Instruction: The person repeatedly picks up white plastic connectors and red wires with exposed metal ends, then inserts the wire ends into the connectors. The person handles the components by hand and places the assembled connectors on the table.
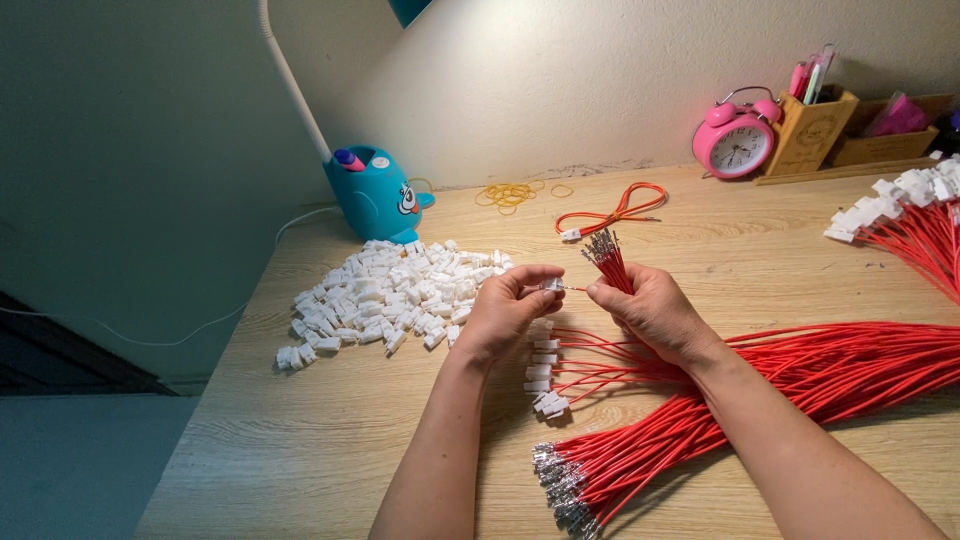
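Both forearms enter from the bottom edge and converge toward the middle. Sleeves absent; arms bare to past the elbow line.

Left hand [505, 310]: palm turned down and inward, wrist slightly bent, thumb and forefinger pinched together at the tip, remaining fingers curled under.

Right hand [655, 310]: just beside the left, back of hand up, fingers folded into a loose fist, thumb pressed against forefinger and pointing toward the left hand's pinch.

The fingertips of the two hands nearly meet; wrists well apart.
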